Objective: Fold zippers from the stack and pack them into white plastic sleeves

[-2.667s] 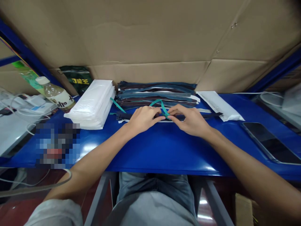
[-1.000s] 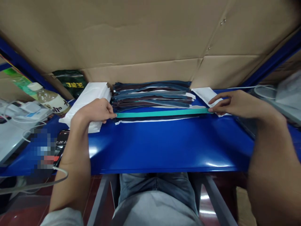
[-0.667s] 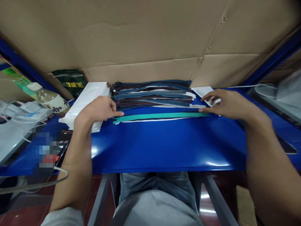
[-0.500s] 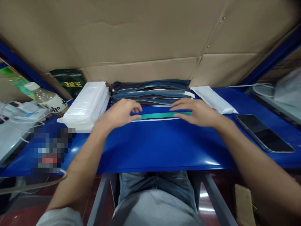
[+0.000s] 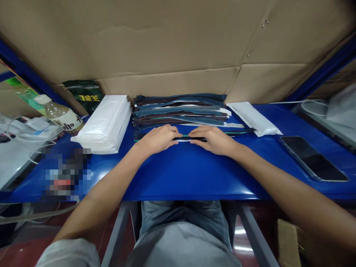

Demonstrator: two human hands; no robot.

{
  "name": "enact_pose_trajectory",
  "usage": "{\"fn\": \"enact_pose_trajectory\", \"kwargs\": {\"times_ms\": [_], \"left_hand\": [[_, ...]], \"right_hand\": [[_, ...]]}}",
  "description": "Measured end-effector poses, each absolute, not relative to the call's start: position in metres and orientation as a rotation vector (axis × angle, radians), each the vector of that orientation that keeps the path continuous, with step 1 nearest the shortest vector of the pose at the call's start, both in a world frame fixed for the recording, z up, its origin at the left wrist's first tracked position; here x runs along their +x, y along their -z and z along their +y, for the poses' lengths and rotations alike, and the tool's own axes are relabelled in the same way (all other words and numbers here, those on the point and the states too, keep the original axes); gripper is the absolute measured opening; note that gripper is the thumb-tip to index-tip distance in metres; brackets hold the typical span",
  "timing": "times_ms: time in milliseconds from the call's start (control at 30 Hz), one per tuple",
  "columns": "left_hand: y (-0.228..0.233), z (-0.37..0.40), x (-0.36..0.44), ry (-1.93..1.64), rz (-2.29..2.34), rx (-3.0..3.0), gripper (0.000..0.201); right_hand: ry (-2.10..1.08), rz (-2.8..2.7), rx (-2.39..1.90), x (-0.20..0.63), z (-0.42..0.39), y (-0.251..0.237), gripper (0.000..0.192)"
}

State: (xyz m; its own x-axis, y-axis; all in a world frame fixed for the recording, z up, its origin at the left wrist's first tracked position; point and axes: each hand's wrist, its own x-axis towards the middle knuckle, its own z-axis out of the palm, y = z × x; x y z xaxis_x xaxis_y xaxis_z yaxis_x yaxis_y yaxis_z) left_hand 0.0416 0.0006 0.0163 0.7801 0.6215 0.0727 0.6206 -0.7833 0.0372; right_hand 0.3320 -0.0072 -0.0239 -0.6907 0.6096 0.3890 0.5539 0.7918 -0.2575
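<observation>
Both hands are close together over the blue tabletop, fingers and thumbs pinching a thin bundle of long fabric strips (image 5: 184, 138) that look like zipper tapes. Black, green and white edges show in it. My left hand (image 5: 160, 139), with a ring on one finger, closes on the bundle left of its middle. A short gap away, my right hand (image 5: 215, 140) grips it from the right. Dark ends stick out beyond both hands. Just behind lies a pile of similar strips (image 5: 180, 110) in dark blue, brown, white and grey. My fingers partly cover the held bundle.
A stack of white padded packets (image 5: 104, 118) stands left of the pile, near a bottle (image 5: 62, 115) and a dark green bag (image 5: 85, 96). One white packet (image 5: 253, 118) and a phone (image 5: 313, 157) lie right. A cardboard wall (image 5: 172, 44) closes the back.
My hands have moved inward toward each other, from partly open to pinching the bundle. The broad green face that showed between them is now mostly a narrow dark edge.
</observation>
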Motion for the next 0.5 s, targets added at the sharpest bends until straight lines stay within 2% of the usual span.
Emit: {"fn": "enact_pose_trajectory", "kwargs": {"times_ms": [333, 500], "left_hand": [[-0.019, -0.015, 0.068, 0.074, 1.171, 3.179, 0.027], [-0.018, -0.018, 0.074, -0.014, 1.160, 3.109, 0.027]], "right_hand": [[0.074, -2.601, -0.823, 0.323, -0.012, 0.026, 0.031], [0.142, -2.619, -0.843, 0.320, -0.015, 0.026, 0.032]]}}
